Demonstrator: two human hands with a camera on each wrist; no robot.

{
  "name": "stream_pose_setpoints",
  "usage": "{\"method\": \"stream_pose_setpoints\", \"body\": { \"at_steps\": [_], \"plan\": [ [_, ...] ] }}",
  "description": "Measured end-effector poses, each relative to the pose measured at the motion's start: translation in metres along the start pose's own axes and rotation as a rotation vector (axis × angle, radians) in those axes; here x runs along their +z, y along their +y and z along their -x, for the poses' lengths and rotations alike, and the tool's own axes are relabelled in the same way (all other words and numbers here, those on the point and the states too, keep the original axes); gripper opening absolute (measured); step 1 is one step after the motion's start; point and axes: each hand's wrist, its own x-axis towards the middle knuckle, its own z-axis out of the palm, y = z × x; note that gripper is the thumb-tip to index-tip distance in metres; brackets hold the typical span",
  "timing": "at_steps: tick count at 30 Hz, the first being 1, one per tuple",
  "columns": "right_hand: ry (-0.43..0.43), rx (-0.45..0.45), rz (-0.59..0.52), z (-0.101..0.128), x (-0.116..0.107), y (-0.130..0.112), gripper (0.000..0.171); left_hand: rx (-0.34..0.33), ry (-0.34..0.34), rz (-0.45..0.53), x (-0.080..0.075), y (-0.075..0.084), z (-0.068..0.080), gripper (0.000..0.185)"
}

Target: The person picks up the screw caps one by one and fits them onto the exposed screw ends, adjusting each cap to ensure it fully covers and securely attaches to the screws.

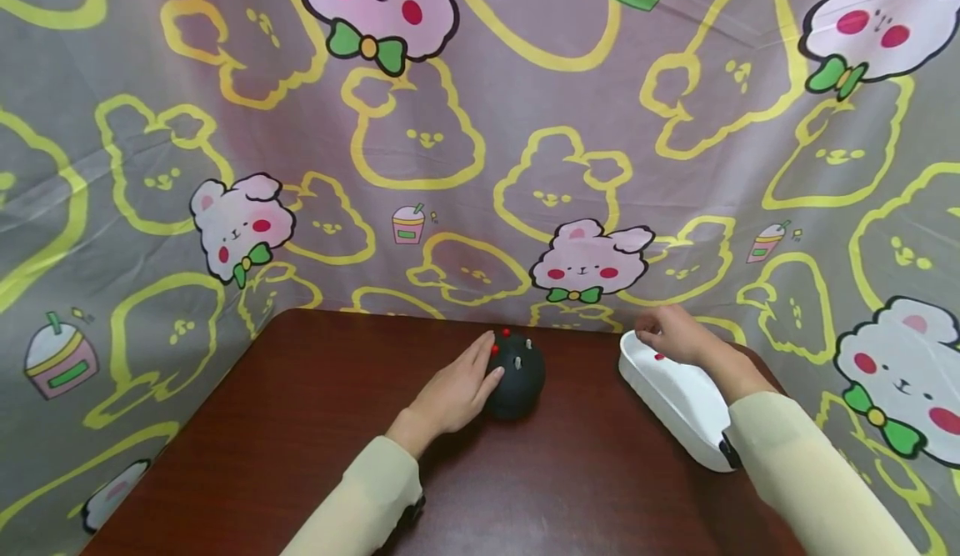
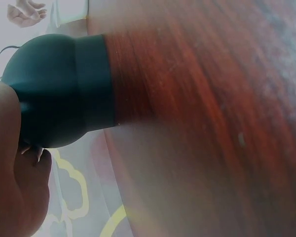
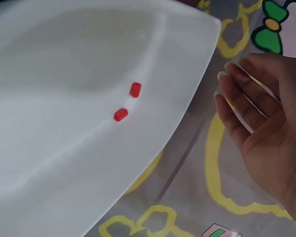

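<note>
Resting my left hand [image 1: 457, 389] flat against the black holder [image 1: 516, 383], fingers relaxed; my right hand [image 1: 675, 335] hung loose and empty over the white tray [image 1: 678, 402].

your left hand [image 1: 456, 391] covers the near side of the black holder [image 1: 515, 381]; its tiny pegs [image 1: 517, 362] are too small to identify. the left wrist view is blurred.
</note>
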Motion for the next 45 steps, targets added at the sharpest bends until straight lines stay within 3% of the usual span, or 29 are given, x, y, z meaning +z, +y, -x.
{"method": "stream_pose_setpoints", "body": {
  "at_steps": [7,17,26,35,45],
  "plan": [
    [-0.009,0.031,0.023,0.002,0.001,0.021,0.004,-0.003,-0.004,0.002,0.002,0.0,0.001,0.073],
    [-0.008,0.072,0.034,0.002,-0.005,0.039,0.007,-0.008,-0.011,0.0,-0.001,0.001,-0.001,0.073],
    [-0.095,0.143,0.023,0.0,0.0,0.054,0.022,-0.008,-0.022,0.002,-0.001,0.001,-0.001,0.074],
    [-0.215,0.204,-0.023,-0.003,0.005,0.06,0.022,-0.001,-0.014,0.008,-0.001,0.001,0.0,0.072],
    [-0.249,0.175,-0.018,-0.005,0.011,0.063,0.025,0.005,-0.004,-0.014,-0.001,0.001,0.0,0.073]
  ]
}}
